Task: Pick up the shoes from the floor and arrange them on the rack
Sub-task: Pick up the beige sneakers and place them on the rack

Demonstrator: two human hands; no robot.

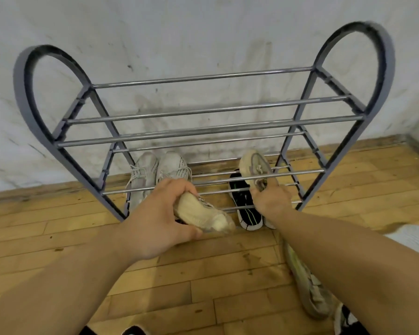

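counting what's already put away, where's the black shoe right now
In the head view the black shoe sits on the lowest tier of the rack, right of centre, just left of the right hand and the beige shoe it holds.

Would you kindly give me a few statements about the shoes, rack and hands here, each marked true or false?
1. The left hand holds a cream shoe. True.
2. The rack has shoes on its top tier. False: the top bars are bare.
3. A pair of pale grey sneakers sits at the rack's lower left. True.
4. The right hand is empty. False: its grip is on a beige shoe.
5. The floor is wooden. True.
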